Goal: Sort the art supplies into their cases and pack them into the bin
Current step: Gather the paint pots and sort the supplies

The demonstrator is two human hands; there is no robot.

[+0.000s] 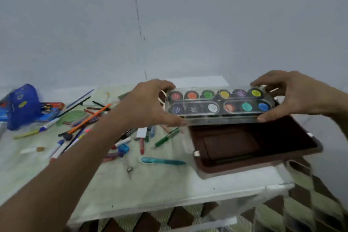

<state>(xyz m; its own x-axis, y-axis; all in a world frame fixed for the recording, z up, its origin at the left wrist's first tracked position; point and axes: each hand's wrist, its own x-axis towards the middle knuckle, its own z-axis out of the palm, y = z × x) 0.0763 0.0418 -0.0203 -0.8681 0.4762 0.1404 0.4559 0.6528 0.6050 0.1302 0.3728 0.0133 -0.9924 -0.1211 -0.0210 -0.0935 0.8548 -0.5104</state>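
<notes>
The paint set [219, 103] has a clear plastic lid, glossy, over round colour pots. The brown bin [252, 145] looks smooth inside — dark and matt — with a small shiny metal clasp [196, 153] at its left edge. The table [150, 190] is pale, smooth and scuffed. Near its left edge lies a blue pouch [23, 105] of glossy plastic film — crinkled

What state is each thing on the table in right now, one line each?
Paint box: closed, held up over the brown case.
Left hand: grips the paint box's left end.
Right hand: grips its right end.
Brown case: open, nothing inside.
Pens and pencils: scattered loose on the table.
Blue pouch: lying at the left.
</notes>
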